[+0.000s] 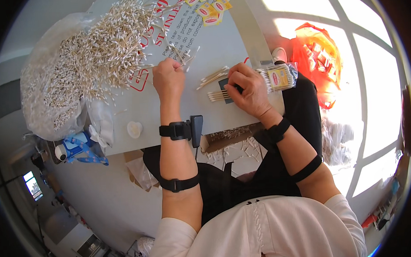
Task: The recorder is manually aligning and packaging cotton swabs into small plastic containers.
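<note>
My left hand [169, 79] is closed in a pinch on cotton swabs [188, 61], whose white tips stick out past the fingertips. Left of it spreads a large heap of loose cotton swabs [116, 43], spilling from a big clear plastic bag [34, 73]. My right hand [249, 90] is closed, its fingers curled down over a small dark pad [223, 85]. A row of swabs [218, 96] reaches out beside its thumb; whatever the fingertips grip is hidden. Another small bundle of swabs [213, 77] lies just left of that hand. Against its right side rests a filled clear packet of swabs [280, 78] with a yellow label.
Yellow-and-red labels [212, 9] lie at the table's far side. A small white cup [134, 129] stands near the front edge of the table [136, 97]. A blue-and-white bottle [72, 146] is at left. An orange-red bag of packets [318, 56] sits at right.
</note>
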Demonstrator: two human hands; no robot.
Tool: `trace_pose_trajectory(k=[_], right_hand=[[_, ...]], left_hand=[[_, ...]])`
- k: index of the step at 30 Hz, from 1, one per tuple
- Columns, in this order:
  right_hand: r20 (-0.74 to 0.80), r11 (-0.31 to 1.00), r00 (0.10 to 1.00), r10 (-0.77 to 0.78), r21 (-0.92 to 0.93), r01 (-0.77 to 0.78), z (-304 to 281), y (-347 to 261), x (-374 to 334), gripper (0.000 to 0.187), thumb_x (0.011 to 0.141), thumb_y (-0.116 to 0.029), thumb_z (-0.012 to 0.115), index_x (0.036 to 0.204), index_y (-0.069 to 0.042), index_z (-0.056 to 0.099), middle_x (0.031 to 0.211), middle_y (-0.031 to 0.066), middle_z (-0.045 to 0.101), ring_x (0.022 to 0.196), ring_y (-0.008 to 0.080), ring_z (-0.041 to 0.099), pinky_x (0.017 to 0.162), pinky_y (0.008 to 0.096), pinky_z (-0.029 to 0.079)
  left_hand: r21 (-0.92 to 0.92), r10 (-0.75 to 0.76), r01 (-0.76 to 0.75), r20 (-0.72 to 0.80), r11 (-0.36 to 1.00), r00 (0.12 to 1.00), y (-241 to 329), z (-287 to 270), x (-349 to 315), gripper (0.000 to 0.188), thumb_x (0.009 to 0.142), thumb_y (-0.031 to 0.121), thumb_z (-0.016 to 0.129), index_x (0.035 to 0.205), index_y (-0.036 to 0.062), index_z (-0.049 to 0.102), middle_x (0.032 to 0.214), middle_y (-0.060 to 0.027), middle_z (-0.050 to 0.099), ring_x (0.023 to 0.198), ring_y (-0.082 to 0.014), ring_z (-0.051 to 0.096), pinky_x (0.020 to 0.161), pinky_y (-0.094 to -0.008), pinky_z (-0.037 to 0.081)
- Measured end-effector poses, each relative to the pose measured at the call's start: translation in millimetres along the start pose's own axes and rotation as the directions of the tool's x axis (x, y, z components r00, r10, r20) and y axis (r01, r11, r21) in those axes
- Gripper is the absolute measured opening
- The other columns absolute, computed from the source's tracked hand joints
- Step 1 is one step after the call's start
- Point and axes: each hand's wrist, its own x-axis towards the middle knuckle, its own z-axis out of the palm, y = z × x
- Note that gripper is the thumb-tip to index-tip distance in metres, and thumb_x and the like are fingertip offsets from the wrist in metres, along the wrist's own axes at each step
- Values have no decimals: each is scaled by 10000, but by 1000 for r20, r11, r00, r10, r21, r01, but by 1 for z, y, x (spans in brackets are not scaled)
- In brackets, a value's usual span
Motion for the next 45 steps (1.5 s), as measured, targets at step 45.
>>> trace_pose_trajectory(k=[45], right_hand=[[-116,992,991,65,116,-51,4,2,-3,127,750,-39,686,736,-28,560,911,88,614,745,295,621,670,375,509]], left_hand=[[-508,400,-145,439,849,805,14,-21,-91,84,782,78,681,824,21,635,767,-93,602,742,-246,607,671,-377,494]])
